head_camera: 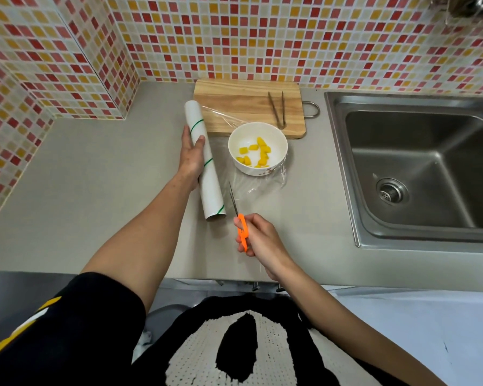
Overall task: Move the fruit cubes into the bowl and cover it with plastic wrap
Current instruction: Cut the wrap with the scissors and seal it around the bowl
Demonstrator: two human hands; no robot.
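A white bowl (257, 147) with several yellow fruit cubes (260, 151) stands on the grey counter, in front of the wooden cutting board (240, 107). A sheet of clear plastic wrap (265, 182) stretches from the white roll (204, 162) across the bowl and the counter. My left hand (191, 154) rests on the roll and holds it down. My right hand (255, 238) grips orange-handled scissors (239, 215), blades pointing at the near edge of the wrap beside the roll.
Metal tongs (276, 110) lie on the cutting board's right side. A steel sink (418, 168) fills the right of the counter. Tiled walls close off the back and left.
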